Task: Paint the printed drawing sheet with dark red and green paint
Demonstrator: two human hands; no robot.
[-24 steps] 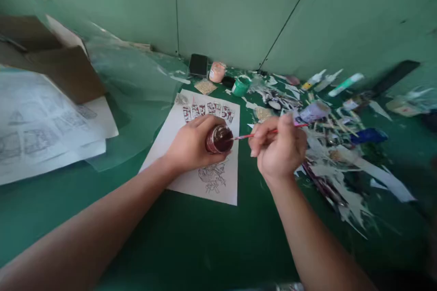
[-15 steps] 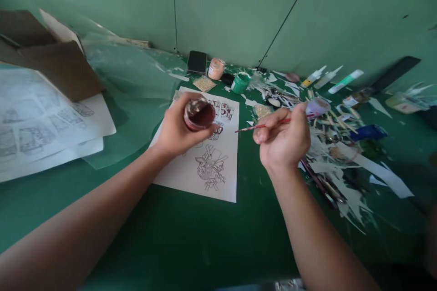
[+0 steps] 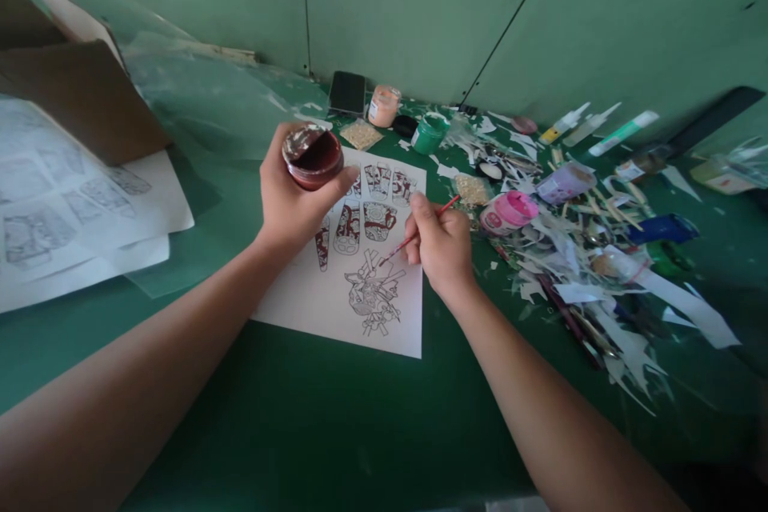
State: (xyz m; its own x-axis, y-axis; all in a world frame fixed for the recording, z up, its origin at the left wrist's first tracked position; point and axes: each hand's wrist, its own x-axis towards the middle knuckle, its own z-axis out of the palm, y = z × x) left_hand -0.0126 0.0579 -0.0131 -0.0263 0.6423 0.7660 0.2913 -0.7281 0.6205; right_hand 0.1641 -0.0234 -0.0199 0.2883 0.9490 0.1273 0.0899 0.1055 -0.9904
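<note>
A: Where does the brush (image 3: 398,249) lie in the grip?
B: Right hand (image 3: 441,244), just right of centre. Long axis is diagonal: tip down-left of the fingers, handle end up-right past them.
A: Tip's over what?
B: The printed sheet (image 3: 318,308), mid-frame, right by the top edge of the line drawing (image 3: 372,300). Touching or hovering, can't tell from this view.
A: Grip state?
B: Right: thumb and fingers pinched on the brush. Left hand (image 3: 294,208): wrapped round the red paint jar (image 3: 312,164), open mouth tilted toward the camera, left of top centre.
A: Nearer hand to the drawing?
B: Right. Jar is up-left of the tip, well apart.
A: Anything in the way?
B: No object between tip and drawing that I can see. Left hand and jar hide part of the dark-red patterned shapes (image 3: 378,222) on the upper sheet.
A: Surroundings on the bench (image 3: 336,424)?
B: Pink jar (image 3: 509,213) just right of the right hand, paper scraps (image 3: 630,336) sprawling beyond it. Green jar (image 3: 430,133) and peach jar (image 3: 384,106) upper centre. Cardboard box (image 3: 90,96) upper left, well apart.
</note>
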